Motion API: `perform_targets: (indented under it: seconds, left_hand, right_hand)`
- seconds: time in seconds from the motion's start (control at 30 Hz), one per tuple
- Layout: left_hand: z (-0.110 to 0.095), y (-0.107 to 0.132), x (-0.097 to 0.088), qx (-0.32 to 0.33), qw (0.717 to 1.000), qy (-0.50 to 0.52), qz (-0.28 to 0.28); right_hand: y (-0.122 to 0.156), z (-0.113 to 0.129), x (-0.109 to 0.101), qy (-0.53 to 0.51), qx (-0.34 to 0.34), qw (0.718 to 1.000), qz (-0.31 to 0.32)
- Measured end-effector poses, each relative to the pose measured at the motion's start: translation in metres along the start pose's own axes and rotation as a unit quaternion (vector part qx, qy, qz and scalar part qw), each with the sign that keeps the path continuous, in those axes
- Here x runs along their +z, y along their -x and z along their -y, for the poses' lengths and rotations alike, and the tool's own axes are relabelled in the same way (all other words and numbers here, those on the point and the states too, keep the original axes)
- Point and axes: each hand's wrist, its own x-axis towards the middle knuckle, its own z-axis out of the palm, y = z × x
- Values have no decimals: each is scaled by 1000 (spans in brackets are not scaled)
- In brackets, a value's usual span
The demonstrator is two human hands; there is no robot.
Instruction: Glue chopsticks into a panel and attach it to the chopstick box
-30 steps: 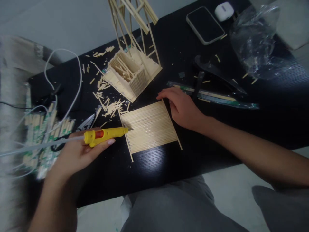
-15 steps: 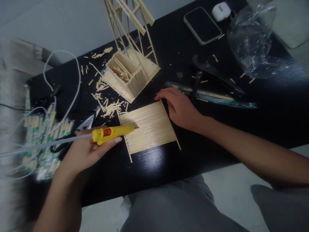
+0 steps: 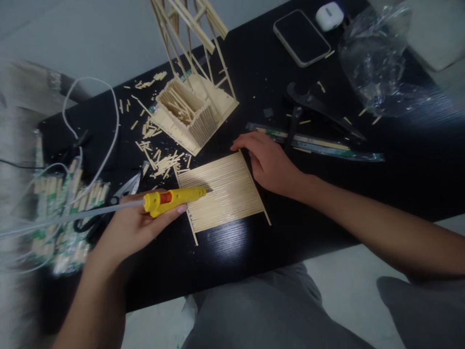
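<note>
A yellow hot glue gun [image 3: 178, 198] is gripped in my left hand [image 3: 132, 225], its nozzle pointing right over a flat panel of thin wooden sticks [image 3: 228, 198]. The panel lies on the black table with a cross stick along its left and right ends. Shiny streaks, which look like glue, run over its middle. At the panel's upper right corner, my right hand [image 3: 267, 160] has its fingers curled round the end of the cross stick; the fingertips are partly hidden.
Behind the panel stands a wooden stick structure [image 3: 203, 118] with a box of sticks. Stick offcuts [image 3: 167, 165], scissors [image 3: 127, 189] and wrapped chopsticks [image 3: 72, 213] lie left, near a white cable [image 3: 118, 116]. Pliers [image 3: 319, 104], a phone [image 3: 301, 39], an earbud case [image 3: 329, 16] and a plastic bag [image 3: 378, 63] lie right.
The glue gun in my left hand has shifted slightly right across the panel. My right hand stays at the panel's corner. The whole view has shifted slightly.
</note>
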Motion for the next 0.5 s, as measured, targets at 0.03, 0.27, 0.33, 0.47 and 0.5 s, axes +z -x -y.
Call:
perform_targets:
  seconds: [0.03, 0.27, 0.33, 0.47, 0.5]
  left_hand:
    - [0, 0, 0, 1, 1000, 6, -1]
    - [1, -1, 3, -8, 1000, 27, 2]
    - [0, -2, 2, -9, 1000, 18, 6]
    - [0, -4, 3, -10, 1000, 9, 4]
    - [0, -4, 3, -4, 1000, 6, 1]
  right_hand:
    - [0, 0, 0, 0, -1, 1000, 0]
    - [0, 1, 0, -2, 1, 1000, 0]
    - [0, 1, 0, -5, 1, 1000, 1]
    - [0, 1, 0, -6, -2, 1000, -1]
    - [0, 1, 0, -8, 0, 1000, 0]
